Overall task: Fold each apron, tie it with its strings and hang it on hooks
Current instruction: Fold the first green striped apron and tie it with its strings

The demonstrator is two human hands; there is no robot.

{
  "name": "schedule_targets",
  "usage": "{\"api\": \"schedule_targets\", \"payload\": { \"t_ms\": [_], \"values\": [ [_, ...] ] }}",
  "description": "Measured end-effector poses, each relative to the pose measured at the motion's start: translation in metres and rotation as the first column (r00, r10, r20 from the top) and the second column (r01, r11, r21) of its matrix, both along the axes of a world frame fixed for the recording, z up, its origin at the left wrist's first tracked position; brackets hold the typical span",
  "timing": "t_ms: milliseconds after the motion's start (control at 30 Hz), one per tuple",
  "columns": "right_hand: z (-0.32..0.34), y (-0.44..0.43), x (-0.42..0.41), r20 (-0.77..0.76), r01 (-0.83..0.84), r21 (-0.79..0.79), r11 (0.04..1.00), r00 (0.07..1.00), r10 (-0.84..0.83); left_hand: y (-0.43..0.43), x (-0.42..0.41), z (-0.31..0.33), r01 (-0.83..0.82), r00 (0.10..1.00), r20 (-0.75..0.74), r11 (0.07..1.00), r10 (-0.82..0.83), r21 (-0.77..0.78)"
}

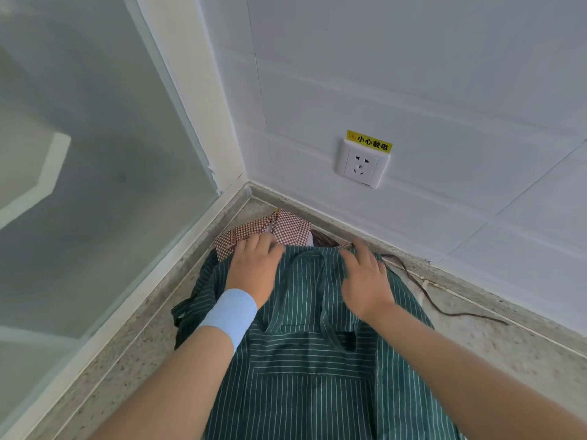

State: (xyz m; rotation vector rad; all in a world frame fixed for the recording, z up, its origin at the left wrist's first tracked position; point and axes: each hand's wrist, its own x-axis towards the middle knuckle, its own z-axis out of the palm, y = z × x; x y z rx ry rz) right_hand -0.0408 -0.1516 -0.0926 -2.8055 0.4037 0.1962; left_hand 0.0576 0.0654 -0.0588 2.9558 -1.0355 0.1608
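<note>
A green apron with thin white stripes [311,376] lies spread flat on the speckled stone counter [476,338]. Its neck strap [324,293] loops over the bib between my hands. My left hand [254,268], a light blue band on its wrist, rests palm down on the apron's top left corner with fingers spread. My right hand [365,281] lies flat on the top right corner, fingers apart. Behind the green apron, in the corner, sits a bunched red-and-white checked apron [279,227]. A thin brown string [425,290] trails to the right along the wall.
The counter ends in a corner between a frosted glass window [95,185] on the left and a white tiled wall [413,74]. A white power socket [362,166] with a yellow warning label sits on the wall just above the counter.
</note>
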Motion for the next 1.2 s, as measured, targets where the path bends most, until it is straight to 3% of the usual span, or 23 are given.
{"api": "schedule_targets", "payload": {
  "t_ms": [67, 167, 233, 367, 467, 533, 600, 700, 800, 900, 967, 1067, 1133, 1200],
  "values": [
    [-0.015, 0.005, -0.024, -0.088, 0.009, -0.026, 1.0, 0.996, -0.012, -0.003, -0.019, -0.015, 0.099, 0.987, -0.13, 0.995, -0.097, 0.01],
    [-0.036, 0.0, -0.049, -0.297, -0.048, 0.075, 0.996, 0.952, 0.069, -0.005, -0.038, -0.039, -0.044, 0.934, -0.346, 0.99, 0.089, 0.136],
    [-0.04, -0.008, -0.06, -0.267, -0.069, 0.059, 0.996, 0.96, 0.083, -0.005, -0.05, -0.043, -0.116, 0.9, -0.406, 0.986, 0.156, 0.122],
    [-0.028, -0.005, -0.097, -0.022, 0.015, -0.087, 0.996, 1.0, -0.017, -0.008, -0.083, -0.034, -0.179, 0.946, -0.296, 0.973, 0.13, -0.144],
    [-0.027, 0.02, -0.147, -0.115, 0.098, -0.086, 0.992, 0.988, -0.107, -0.015, -0.123, -0.034, -0.098, 0.959, -0.282, 0.957, 0.018, -0.273],
    [-0.034, 0.035, -0.18, -0.294, 0.182, -0.039, 0.983, 0.938, -0.185, -0.021, -0.151, -0.038, -0.043, 0.891, -0.449, 0.971, -0.069, -0.234],
    [-0.044, 0.033, -0.205, -0.42, 0.183, -0.003, 0.983, 0.892, -0.167, -0.025, -0.175, -0.047, 0.029, 0.797, -0.6, 0.997, -0.069, -0.076],
    [-0.054, 0.0, -0.221, -0.467, 0.099, 0.016, 0.995, 0.881, -0.08, -0.027, -0.199, -0.064, 0.131, 0.709, -0.705, 0.98, 0.013, 0.151],
    [-0.057, -0.045, -0.214, -0.499, 0.004, -0.123, 0.992, 0.864, -0.066, -0.035, -0.204, -0.065, 0.172, 0.627, -0.779, 0.977, -0.013, 0.123],
    [-0.046, -0.058, -0.202, -0.565, -0.055, -0.277, 0.959, 0.817, -0.116, -0.043, -0.206, -0.059, 0.19, 0.693, -0.72, 0.972, -0.032, 0.139],
    [-0.034, -0.038, -0.207, -0.494, -0.097, -0.348, 0.933, 0.864, -0.094, -0.039, -0.216, -0.055, 0.109, 0.726, -0.687, 0.989, -0.012, 0.098],
    [-0.023, 0.014, -0.228, -0.287, -0.208, -0.221, 0.953, 0.948, 0.141, -0.021, -0.234, -0.051, 0.016, 0.723, -0.689, 0.996, 0.046, 0.082],
    [-0.022, 0.05, -0.243, -0.204, -0.333, -0.064, 0.941, 0.927, 0.314, -0.006, -0.244, -0.047, 0.002, 0.701, -0.705, 0.988, 0.11, 0.157],
    [-0.026, 0.081, -0.256, -0.217, -0.394, 0.09, 0.914, 0.888, 0.405, 0.01, -0.252, -0.041, 0.041, 0.661, -0.729, 0.961, 0.179, 0.273]
  ]
}}
